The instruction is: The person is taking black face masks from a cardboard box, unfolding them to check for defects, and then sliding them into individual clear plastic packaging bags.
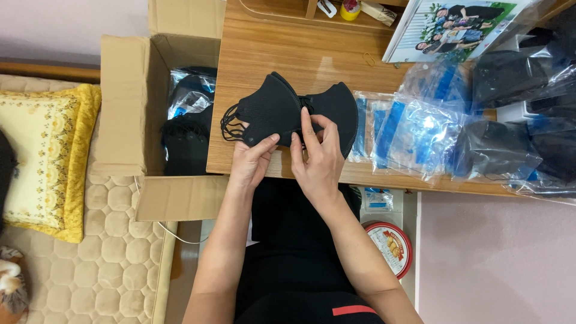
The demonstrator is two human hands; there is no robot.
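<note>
Masks: a small stack of black face masks [282,111] was held fanned just above the near edge of the wooden table [270,42], straight ahead of the person; the fan shape let each mask's edge show apart from the next.
Ear loops: the black loops [230,123] bunched at the stack's left end, hanging free of the fingers.
Left hand: the left hand [252,157] pinched the lower left part of the stack, thumb on top and fingers beneath, seemingly to keep the stack steady.
Right hand: the right hand [317,157] pinched the middle of the stack, forefinger stretched up along the fold and thumb beside it, as if to part or align one mask.
Clear bags: just right of the right hand, flat clear plastic bags with blue print [414,135] lay on the table, close enough to reach; whether they were empty could not be told.
Filled bags: farther right, clear bags holding black masks [510,141] were heaped together.
Cardboard box: left of the left hand, an open cardboard box [123,108] stood against the table's side, flaps spread; inside lay plastic-wrapped bundles of black masks [189,120].
Tin: below the right forearm, a round red tin [390,246] sat on the floor, lid shut.
Cushion: a yellow cushion [48,159] lay on the quilted sofa, well left of the box.
</note>
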